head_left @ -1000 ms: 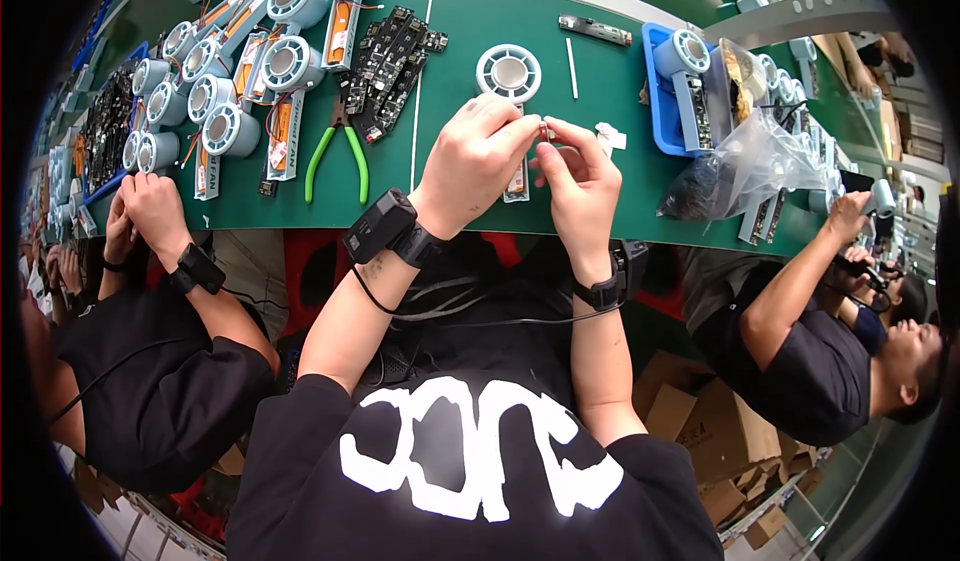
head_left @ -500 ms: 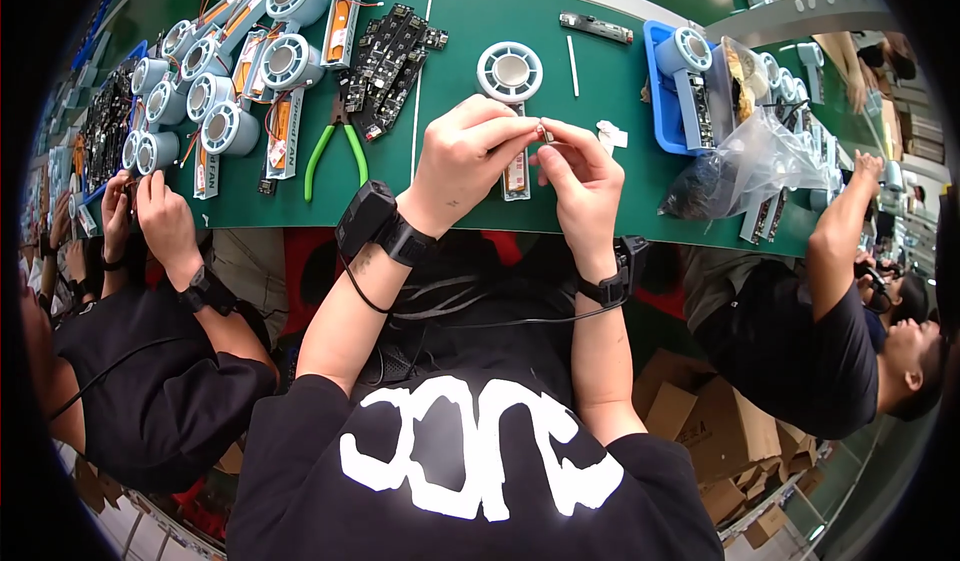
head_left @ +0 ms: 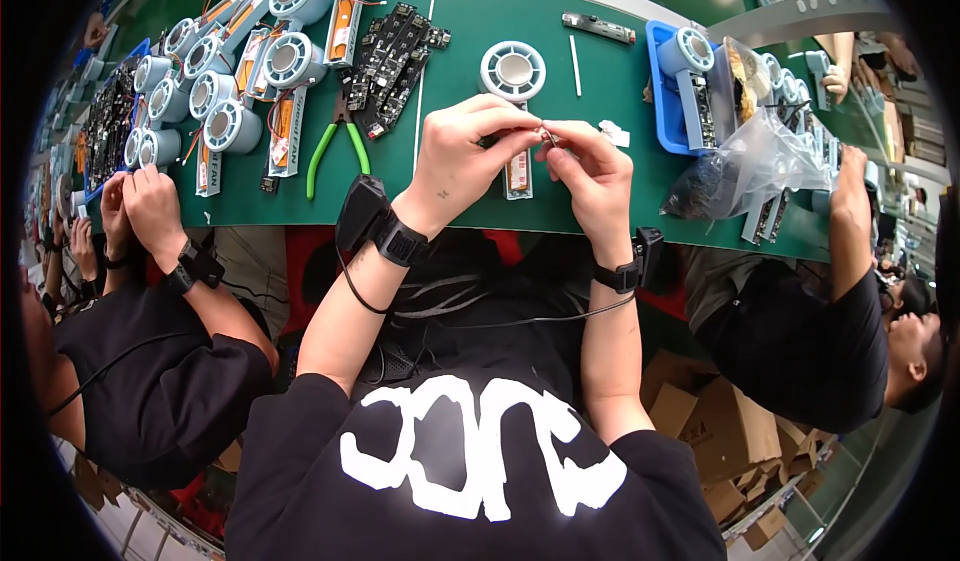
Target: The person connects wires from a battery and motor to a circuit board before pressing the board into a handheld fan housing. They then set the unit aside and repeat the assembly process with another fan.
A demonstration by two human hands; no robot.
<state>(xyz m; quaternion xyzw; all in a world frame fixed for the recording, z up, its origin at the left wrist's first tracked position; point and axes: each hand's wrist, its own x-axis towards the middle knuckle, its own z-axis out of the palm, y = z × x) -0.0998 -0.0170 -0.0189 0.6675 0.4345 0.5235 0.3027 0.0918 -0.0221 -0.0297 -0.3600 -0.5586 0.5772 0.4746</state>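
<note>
Both my hands meet over the near part of the green table. My left hand (head_left: 468, 151) pinches with thumb and forefinger, its fingertips pointing right. Facing it, my right hand (head_left: 592, 173) is closed in a pinch too, fingertips almost touching the left ones. A tiny thin piece shows between them, too small to name. Beneath lies a handheld fan (head_left: 513, 69) with a light-blue round head. Its handle (head_left: 518, 179), with a pale label inside, is partly covered by my left hand.
Left of me lie green-handled pliers (head_left: 338, 151), a heap of black circuit boards (head_left: 392, 66) and several fan units (head_left: 232, 127). A white stick (head_left: 575, 65), a blue tray (head_left: 668, 121) and a clear plastic bag (head_left: 740, 171) are on the right. People sit on both sides.
My right hand has shifted slightly right, and its wrist has turned a little. Both hands keep their pinch. The person on the right has drawn an arm lower.
</note>
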